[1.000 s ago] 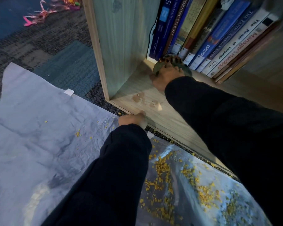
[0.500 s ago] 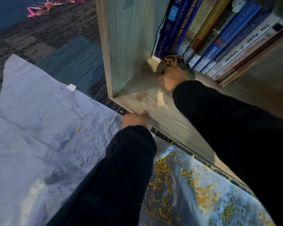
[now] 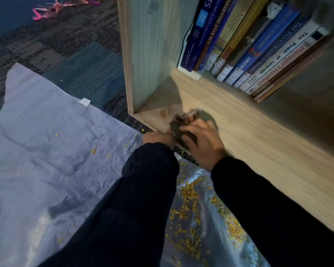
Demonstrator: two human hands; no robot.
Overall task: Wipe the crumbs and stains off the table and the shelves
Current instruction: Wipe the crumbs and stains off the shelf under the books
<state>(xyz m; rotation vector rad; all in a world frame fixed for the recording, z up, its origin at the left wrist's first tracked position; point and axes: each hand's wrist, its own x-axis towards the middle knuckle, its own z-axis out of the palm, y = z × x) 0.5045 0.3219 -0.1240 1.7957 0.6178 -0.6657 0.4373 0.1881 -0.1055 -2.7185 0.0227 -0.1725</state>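
Left hand (image 3: 158, 138) rests at the front lip of the shelf (image 3: 249, 132), mostly hidden by its sleeve; whether that grip is apart or together cannot be told. Right hand (image 3: 202, 143) has its grip clamped on the cloth (image 3: 183, 130), fingers curled over it at the shelf's front left corner. Drag the cloth outward with even pressure so debris drops onto the plastic sheet (image 3: 46, 151) below. The cloth is dark green, bunched and motion-blurred. A brown stain (image 3: 164, 112) lies just left of it.
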